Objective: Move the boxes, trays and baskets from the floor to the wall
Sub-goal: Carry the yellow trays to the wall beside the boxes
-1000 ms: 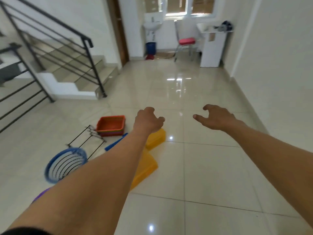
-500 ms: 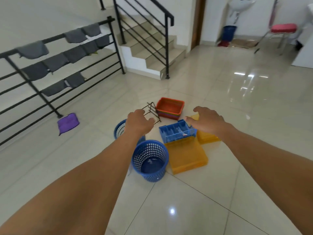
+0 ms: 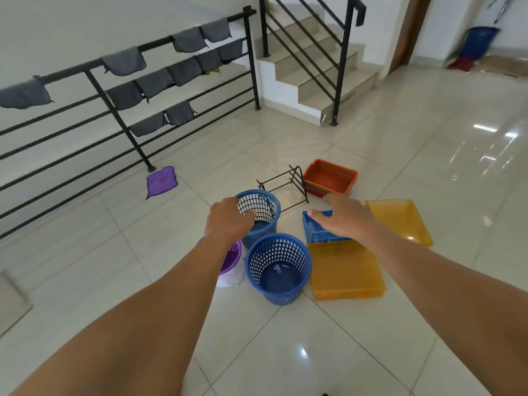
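Observation:
A cluster of containers sits on the tiled floor. Two blue perforated baskets stand upright, the near blue basket (image 3: 278,268) and the far blue basket (image 3: 261,214). My left hand (image 3: 228,220) hovers at the far basket's left rim, fingers curled, holding nothing. My right hand (image 3: 344,217) is spread above a blue slotted tray (image 3: 317,230). Two orange trays lie flat: the near orange tray (image 3: 345,271) and the far orange tray (image 3: 400,220). A red box (image 3: 330,180) rests on stacked coloured trays. A purple-and-white basket (image 3: 231,265) is partly hidden by my left forearm.
A black wire rack (image 3: 283,182) stands between the far basket and the red box. A purple cloth (image 3: 161,181) lies by a black railing (image 3: 114,110) hung with grey cloths. Stairs (image 3: 311,70) rise behind. A blue bin (image 3: 477,42) stands far right.
The view has swung left and down from the far room to the floor cluster. Both hands have dropped closer over the baskets and trays.

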